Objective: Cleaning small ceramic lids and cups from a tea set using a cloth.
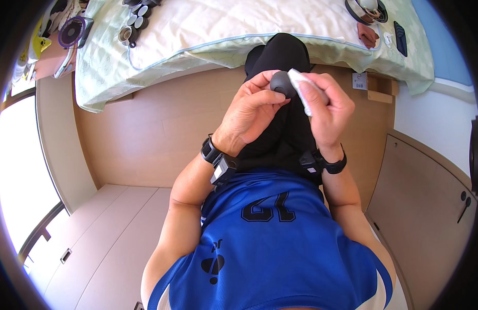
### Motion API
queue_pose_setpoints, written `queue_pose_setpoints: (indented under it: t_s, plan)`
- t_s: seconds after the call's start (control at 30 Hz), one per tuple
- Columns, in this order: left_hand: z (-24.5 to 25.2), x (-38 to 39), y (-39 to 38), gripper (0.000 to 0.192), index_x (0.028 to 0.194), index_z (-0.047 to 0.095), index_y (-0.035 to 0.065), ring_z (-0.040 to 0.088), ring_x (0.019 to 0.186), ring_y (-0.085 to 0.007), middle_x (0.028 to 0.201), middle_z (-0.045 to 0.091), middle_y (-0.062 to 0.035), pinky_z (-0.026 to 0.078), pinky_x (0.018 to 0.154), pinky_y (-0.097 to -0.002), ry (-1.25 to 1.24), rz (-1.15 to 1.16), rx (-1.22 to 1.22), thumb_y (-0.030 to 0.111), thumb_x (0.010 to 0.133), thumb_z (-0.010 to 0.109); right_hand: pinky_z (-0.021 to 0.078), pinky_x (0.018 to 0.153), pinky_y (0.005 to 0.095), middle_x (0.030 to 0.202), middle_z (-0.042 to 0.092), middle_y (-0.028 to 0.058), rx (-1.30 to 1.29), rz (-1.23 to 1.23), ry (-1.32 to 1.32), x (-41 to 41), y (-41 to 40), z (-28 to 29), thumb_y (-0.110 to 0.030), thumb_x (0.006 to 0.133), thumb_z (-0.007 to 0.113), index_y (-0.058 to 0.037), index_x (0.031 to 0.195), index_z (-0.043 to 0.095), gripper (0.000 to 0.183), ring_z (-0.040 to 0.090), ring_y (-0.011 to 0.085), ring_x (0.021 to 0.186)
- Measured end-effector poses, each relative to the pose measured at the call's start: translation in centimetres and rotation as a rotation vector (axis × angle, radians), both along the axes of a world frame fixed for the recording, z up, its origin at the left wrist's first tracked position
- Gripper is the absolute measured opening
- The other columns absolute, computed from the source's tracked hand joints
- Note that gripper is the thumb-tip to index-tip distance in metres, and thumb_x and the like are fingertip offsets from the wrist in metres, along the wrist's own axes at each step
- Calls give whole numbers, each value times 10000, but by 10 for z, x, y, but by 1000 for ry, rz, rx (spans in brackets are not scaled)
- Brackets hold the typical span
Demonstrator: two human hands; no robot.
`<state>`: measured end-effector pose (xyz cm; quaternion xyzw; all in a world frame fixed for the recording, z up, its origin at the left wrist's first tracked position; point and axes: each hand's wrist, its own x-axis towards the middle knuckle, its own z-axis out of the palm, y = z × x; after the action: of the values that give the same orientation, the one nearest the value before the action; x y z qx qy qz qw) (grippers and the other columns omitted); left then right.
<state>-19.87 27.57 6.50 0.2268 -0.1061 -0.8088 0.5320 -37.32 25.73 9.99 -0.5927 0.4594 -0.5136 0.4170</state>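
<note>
My left hand [252, 108] grips a small dark grey cup [282, 84] between thumb and fingers, its rounded underside with a foot ring facing the camera. Close by on the right, my right hand [332, 102] pinches a folded white tissue or cloth [305, 91], whose edge reaches the side of the cup. Both hands are over my lap, in front of my black trousers. Part of the cup's rim is hidden by my fingers and the white piece.
A bed with a white and green cover [223, 42] lies ahead. On it are several dark cups [141, 22], a metal strainer [126, 35], a brown cloth [367, 35], a phone [400, 38] and a round vessel [366, 11]. A purple fan [72, 32] stands at left.
</note>
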Motion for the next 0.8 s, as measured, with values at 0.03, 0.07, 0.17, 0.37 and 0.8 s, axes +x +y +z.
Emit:
queue_pose_setpoints:
  t_s: [0.03,0.07,0.17,0.37,0.8]
  plan:
    - [-2,1,0,370,1254,647,66,668,1094,-174,1172,704,-62,527,1011,-369,-19,-11,5,-46,902,636,457,629,231,842,695,48,125,-88,-93,0,-1,-1,-28,937,745,47,1024,752,115,601,84,725]
    - [-4,2,0,370,1254,647,66,668,1094,-174,1172,704,-62,527,1011,-369,-20,-10,5,-46,902,636,444,616,227,839,691,34,156,-118,-78,-3,-1,1,-35,939,747,48,1026,750,120,580,74,707]
    - [0,1,-1,359,1233,659,75,667,1093,-173,1162,704,-56,529,1008,-370,-13,-32,3,-42,894,656,442,620,227,844,697,39,-34,-4,-5,-5,1,2,-26,931,754,47,1022,749,116,583,76,715]
    - [-3,1,2,321,1217,680,71,667,1095,-180,1182,707,-63,525,1018,-385,7,-29,-47,-44,918,659,420,607,211,836,686,21,124,-66,-106,-4,0,-1,-42,955,743,45,1024,749,112,564,57,700]
    - [2,-2,1,344,1309,646,42,671,1160,-219,1210,712,-118,518,1079,-406,37,26,28,-5,968,627,421,591,219,832,673,16,59,-67,23,-8,5,0,-37,952,743,36,1042,749,116,560,55,695]
